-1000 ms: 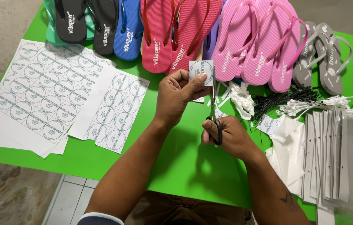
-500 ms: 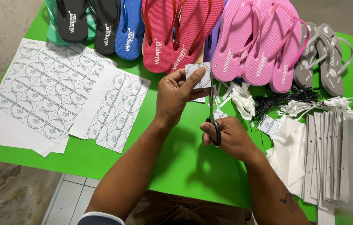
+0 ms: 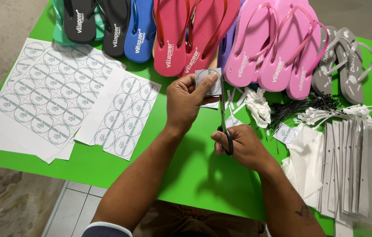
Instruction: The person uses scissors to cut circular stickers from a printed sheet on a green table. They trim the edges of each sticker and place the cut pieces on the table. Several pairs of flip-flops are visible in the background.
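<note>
Centre of the frame: the left hand is pinched shut on a small square paper label with a printed circle, thumb pressed flat across its face, holding it up just below the red flip-flops. Right beside it, the right hand is clamped through the black handles of a pair of scissors, blades pointing up the frame and meeting the label's right edge. The two hands are close together but not touching, low centre over the green bench.

On the left of the frame lie white sheets of round printed labels, overlapping one another, with a smaller, partly cut sheet nearest the left hand. Across the top runs a row of flip-flops: black, blue, the red pair, pink pairs and, at upper right, grey ones. Just right of the scissors sit paper offcuts and a crumpled white scrap. Further right are a bundle of thin black ties, white loop ties, and, at lower right, white paper beside a stack of clear plastic strips.
</note>
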